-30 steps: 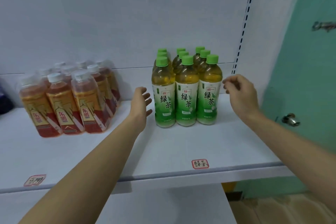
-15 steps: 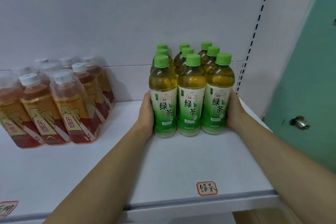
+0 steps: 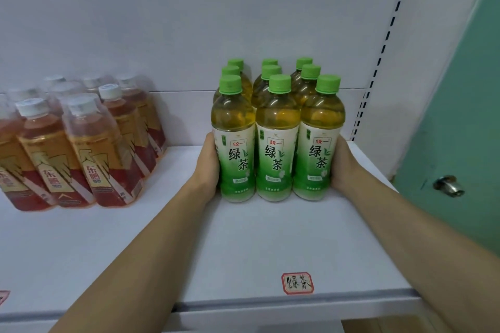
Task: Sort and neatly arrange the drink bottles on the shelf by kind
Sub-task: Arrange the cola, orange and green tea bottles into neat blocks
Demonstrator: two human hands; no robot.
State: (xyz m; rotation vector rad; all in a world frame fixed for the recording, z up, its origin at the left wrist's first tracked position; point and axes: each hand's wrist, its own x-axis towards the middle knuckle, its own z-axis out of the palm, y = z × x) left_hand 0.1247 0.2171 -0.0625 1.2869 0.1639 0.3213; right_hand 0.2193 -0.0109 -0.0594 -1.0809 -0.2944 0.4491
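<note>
Both hands, apart a second ago, now press the green tea bottles (image 3: 276,138) between left hand (image 3: 207,167) and right hand (image 3: 345,167), squaring the block; finger positions hidden behind bottles.

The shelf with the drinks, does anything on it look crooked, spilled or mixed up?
Nothing stands out. The green tea bottles stand upright in a tight three-by-three block, the left hand and right hand pressed against its sides. The red-label tea bottles sit apart to the left; their lean looks like wide-angle distortion. No spills visible.
</note>
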